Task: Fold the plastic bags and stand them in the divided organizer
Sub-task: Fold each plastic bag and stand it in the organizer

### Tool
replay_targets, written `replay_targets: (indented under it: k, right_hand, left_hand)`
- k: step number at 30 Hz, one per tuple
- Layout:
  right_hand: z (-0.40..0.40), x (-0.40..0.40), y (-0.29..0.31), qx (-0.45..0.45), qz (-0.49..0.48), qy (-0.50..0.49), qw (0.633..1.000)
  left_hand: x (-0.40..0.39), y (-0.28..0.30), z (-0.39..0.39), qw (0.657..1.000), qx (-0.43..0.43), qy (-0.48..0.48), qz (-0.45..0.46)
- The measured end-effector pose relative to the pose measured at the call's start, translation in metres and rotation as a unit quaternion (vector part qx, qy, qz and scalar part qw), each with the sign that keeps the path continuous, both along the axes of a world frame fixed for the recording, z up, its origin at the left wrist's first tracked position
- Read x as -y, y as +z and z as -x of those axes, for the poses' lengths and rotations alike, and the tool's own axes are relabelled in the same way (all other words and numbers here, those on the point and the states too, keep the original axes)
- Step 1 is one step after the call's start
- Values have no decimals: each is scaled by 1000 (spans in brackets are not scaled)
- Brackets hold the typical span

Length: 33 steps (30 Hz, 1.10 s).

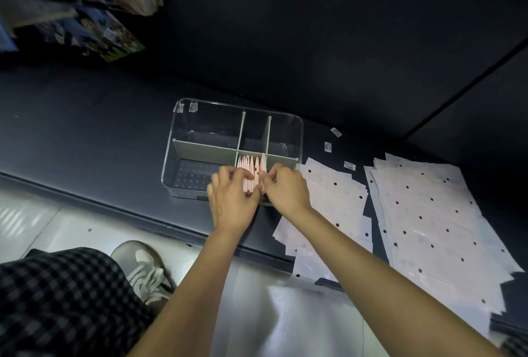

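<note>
A clear plastic organizer (183, 139) with grey dividers sits on a dark platform. Several folded pink bags (250, 166) stand upright in its near middle compartment. My left hand (231, 199) curls its fingers against the left side of that row. My right hand (285, 188) pinches the rightmost folded bag at the row's right end. The lower parts of the bags are hidden behind my hands. Flat white bags with black dots (337, 199) lie on the platform to the right, and a larger pile (434, 219) lies farther right.
The dark platform (100, 139) ends at an edge toward me, with a pale glossy floor (65, 231) below. My checked trouser leg and a grey shoe (143, 268) are at lower left. Printed packages (85, 13) hang at upper left. Small labels (328, 146) lie behind the bags.
</note>
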State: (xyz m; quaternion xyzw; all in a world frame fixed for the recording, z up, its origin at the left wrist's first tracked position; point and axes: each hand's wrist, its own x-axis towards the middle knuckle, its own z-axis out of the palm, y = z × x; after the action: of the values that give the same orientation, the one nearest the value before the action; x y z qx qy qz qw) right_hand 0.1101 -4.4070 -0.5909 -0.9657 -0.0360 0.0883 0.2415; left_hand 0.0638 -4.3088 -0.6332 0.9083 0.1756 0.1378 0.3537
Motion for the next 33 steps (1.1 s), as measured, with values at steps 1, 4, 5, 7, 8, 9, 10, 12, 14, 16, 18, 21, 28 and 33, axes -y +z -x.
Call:
replay_targets:
  k: [1,4,5,7,8,9,10,12,14,16,18,21,28,33]
  right_hand:
    - [0,1,-1,-8,-1,-5,1000]
    - [-5,0,-4,-50,-5,-19,999]
    - [-8,0,-4,-69,-8,-19,997]
    - [-12,-1,-2,-106,-10,-11,994]
    - [-13,0,0,-117,-14,-6,993]
    - [-13,1,2,-121,-21,-1,992]
    - [-12,5,5,-114,-32,1,993]
    - [-6,20,9,-68,-60,-3,996]
    - [4,46,10,-22,-98,-7,995]
    - [21,82,6,-6,-127,3,992]
    - [44,121,-4,-11,-121,20,992]
    - [83,175,-26,-34,-58,41,997]
    - [148,244,-57,2,85,138,987]
    - [142,244,-50,123,77,180,973]
  left_hand:
    - [0,-1,0,1000,3,0,3]
    - [-1,-2,1,1000,12,-2,19]
    - [-1,-1,1,1000,13,-6,21]
    - [-2,-1,2,1000,9,-16,21]
    - [-2,-1,2,1000,6,-19,21]
    - [-2,-1,3,1000,5,-18,22]
    - [-1,0,4,1000,9,-14,25]
    - [3,4,7,999,35,-6,22]
    - [13,10,13,996,78,-39,-5]
    - [30,12,23,986,105,-126,-31]
    - [49,10,37,968,87,-232,-46]
    - [74,-5,59,926,-26,-375,-43]
    - [81,-31,91,891,-90,-423,-138]
    - [82,-30,89,902,-83,-399,-143]
